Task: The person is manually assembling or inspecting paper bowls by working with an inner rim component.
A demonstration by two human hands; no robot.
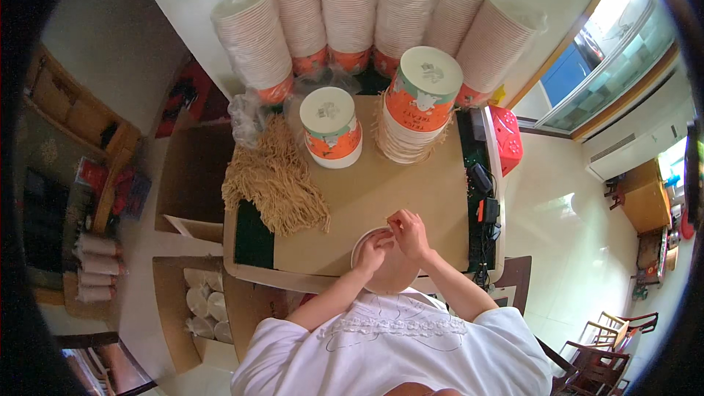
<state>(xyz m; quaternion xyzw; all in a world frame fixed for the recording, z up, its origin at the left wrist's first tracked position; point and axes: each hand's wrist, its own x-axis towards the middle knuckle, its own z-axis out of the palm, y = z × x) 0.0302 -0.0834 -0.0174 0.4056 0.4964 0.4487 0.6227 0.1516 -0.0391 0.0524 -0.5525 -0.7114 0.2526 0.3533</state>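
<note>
At table's near edge: paper bowl [386, 268], steadied at its rim by left hand [372, 251]. Right hand [409, 233] pinches a small strand above it. Fibre bundle [277, 177] and cup stacks [419, 103] wait within reach.

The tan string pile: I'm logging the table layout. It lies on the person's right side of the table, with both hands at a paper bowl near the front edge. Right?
Not quite. The head view shows the tan string pile on the person's left side. Both the left hand and right hand are at the paper bowl.
</note>
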